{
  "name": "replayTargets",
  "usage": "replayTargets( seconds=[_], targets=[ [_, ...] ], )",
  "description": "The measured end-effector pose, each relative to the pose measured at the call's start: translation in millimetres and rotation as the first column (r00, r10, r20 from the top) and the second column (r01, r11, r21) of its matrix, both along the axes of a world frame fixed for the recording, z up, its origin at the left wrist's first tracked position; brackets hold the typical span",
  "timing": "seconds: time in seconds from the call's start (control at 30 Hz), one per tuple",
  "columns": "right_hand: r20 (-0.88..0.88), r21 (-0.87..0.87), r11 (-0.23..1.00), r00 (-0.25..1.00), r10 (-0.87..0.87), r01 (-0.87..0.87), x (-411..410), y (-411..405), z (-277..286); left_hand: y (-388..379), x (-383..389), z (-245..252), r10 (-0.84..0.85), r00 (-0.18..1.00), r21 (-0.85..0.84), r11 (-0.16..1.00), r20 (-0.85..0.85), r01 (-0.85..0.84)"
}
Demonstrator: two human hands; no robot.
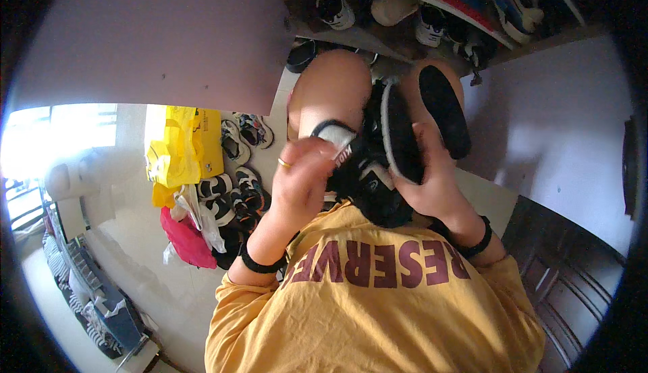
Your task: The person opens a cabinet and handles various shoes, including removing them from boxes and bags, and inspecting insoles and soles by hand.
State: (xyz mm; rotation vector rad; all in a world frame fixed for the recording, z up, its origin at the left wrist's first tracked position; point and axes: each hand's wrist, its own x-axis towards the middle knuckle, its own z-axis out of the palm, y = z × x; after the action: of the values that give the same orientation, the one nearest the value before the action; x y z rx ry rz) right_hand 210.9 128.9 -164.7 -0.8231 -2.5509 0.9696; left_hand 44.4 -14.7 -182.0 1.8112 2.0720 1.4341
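Note:
Both my hands are in front of my yellow shirt, at a bundle of black footwear. My left hand [302, 173], with a ring on one finger, pinches a white fabric piece with a black edge [335, 134], beside black material bearing lettering. On the right, my right hand [430, 175] grips a black shoe with a white sole edge [389, 125], its dark underside turned to the right. A flat black sole-shaped piece [445, 112] lies against my right leg, beyond the fingers; whether it belongs to a shoe cannot be told. More black shoe parts [382, 196] rest close to my shirt.
Shoe shelves [420, 6] hold several shoes ahead. A purplish panel [152, 39] spans the upper left. On the floor at left are a yellow bag [210, 145], a pink bag [187, 241] and several shoes [235, 142]. A dark panelled surface [552, 271] is at lower right.

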Motion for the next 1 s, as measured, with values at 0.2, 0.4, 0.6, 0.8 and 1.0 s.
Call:
replayTargets(
  seconds=[0.2, 0.4, 0.6, 0.8, 1.0],
  targets=[
    [-0.146, -0.13, 0.991, 0.988, -0.058, 0.038, -51, -11, 38, 2, -5, 70, -0.036, 0.964, -0.372, 0.926, -0.264, -0.067],
    [-0.184, -0.185, 0.981, 0.983, 0.02, -0.054, -93, -23, 10, 5, -8, 33, 0.201, 0.905, -0.595, 0.697, -0.375, -0.401],
    [-0.202, -0.047, 0.985, 0.968, 0.151, -0.164, -106, 1, -8, 8, -23, 1, 0.391, 0.903, -0.412, 0.804, -0.179, -0.429],
    [-0.076, -0.18, 0.968, 0.983, 0.164, -0.175, -98, 15, -1, 23, -55, -3, 0.483, 0.859, -0.423, 0.823, 0.17, -0.379],
    [-0.093, -0.075, 0.988, 0.987, 0.129, -0.137, -74, 17, 26, 36, -55, 19, 0.384, 0.908, -0.478, 0.838, 0.171, -0.264]
  ],
)
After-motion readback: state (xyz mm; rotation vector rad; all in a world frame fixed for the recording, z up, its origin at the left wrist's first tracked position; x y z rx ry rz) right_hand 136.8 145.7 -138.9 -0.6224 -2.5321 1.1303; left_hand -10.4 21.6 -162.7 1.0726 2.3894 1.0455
